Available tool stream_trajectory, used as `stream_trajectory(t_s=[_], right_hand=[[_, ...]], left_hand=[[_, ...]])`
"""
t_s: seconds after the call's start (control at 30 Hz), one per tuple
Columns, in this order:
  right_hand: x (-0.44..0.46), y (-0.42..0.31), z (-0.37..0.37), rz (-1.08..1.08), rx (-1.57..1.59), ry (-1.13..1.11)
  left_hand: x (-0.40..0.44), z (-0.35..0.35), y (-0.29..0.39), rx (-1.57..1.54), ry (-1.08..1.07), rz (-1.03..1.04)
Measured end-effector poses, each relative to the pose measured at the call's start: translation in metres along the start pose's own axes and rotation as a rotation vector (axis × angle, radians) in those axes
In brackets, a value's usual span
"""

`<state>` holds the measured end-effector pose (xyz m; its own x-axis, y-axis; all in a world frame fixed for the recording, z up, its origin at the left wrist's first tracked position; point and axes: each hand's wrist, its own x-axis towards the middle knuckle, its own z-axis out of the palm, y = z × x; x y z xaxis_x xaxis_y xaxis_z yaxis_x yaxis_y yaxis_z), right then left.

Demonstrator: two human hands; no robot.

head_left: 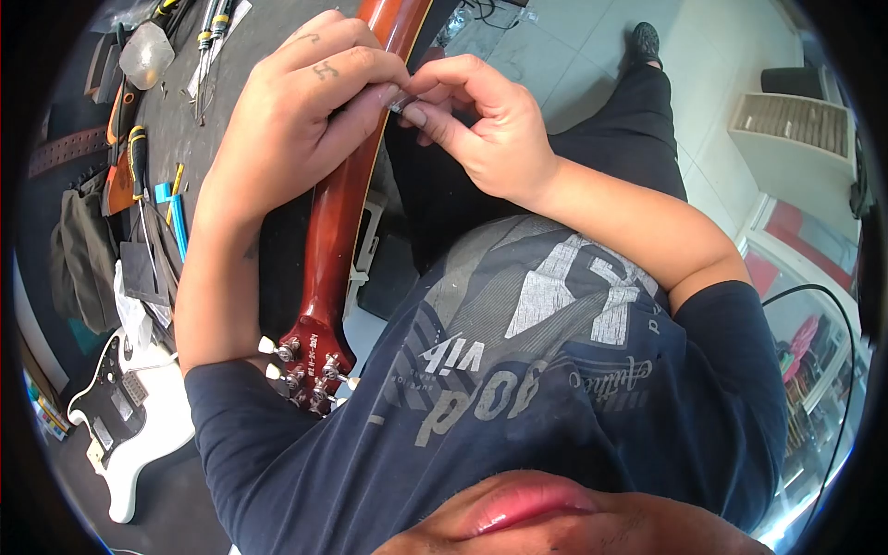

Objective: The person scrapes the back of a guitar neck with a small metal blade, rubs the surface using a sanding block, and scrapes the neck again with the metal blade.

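Note:
Between the fingertips of both hands is a small shiny piece [400, 104], too small to name. My left hand [310, 102] lies across the reddish-brown guitar neck [335, 227], fingers curled, with its thumb tip against the piece. From the other side my right hand [495, 125] pinches the same piece between thumb and fingers, just beside the neck's edge. Nearer my body is the guitar's headstock [319, 361], back side up, with metal tuners and pale buttons. The left hand hides part of the neck.
On the dark bench at left are screwdrivers [209, 42], a yellow-black handled tool [138, 162], a dark cloth [81, 254] and a white guitar body [153, 430]. A white box-like unit [791, 129] stands at right, near a glass case [814, 351].

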<state>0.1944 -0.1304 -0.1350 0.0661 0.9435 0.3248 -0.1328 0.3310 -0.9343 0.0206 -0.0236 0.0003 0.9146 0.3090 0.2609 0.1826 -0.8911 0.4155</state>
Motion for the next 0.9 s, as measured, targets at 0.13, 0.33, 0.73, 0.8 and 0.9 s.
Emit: stream_trajectory(t_s=[0.13,0.33,0.73,0.8,0.9], right_hand=[[0.0033,0.0020,-0.0004,-0.001,0.002,0.059],[0.0021,-0.0001,0.0008,0.008,0.032,0.040],[-0.0008,-0.0012,0.0022,0.021,0.038,0.036],[-0.0002,-0.0026,0.0020,0.015,0.038,0.035],[-0.0002,-0.0028,0.0024,0.018,0.051,0.035]], left_hand=[[0.0006,0.0069,-0.0010,0.057,0.057,0.005],[0.0001,0.0031,-0.0028,0.048,0.027,0.012],[0.0010,0.0005,0.0001,0.023,-0.015,-0.004],[0.0008,0.0004,0.0002,0.021,-0.015,-0.009],[0.0002,0.0007,-0.0018,0.021,-0.010,0.010]])
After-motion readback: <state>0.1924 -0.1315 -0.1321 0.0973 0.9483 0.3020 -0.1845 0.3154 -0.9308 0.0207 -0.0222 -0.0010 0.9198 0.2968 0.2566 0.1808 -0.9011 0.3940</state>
